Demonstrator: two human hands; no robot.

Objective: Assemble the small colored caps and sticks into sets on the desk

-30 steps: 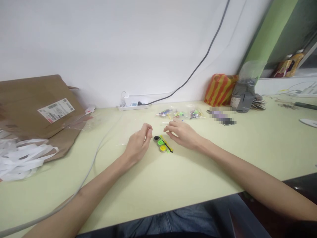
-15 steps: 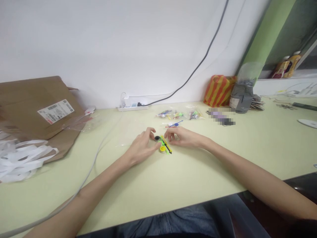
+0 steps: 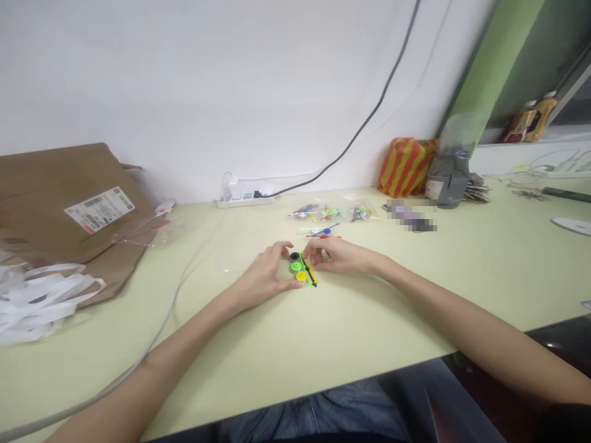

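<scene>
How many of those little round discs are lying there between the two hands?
3, in a short row on the table: a black disc farthest from the person, a green disc in the middle, a yellow disc nearest. Others may be hidden from view.

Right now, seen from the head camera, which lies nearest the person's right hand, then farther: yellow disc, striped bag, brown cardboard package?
1. yellow disc, just left of the right hand.
2. striped bag, far back on the right.
3. brown cardboard package, far off on the left.
</scene>
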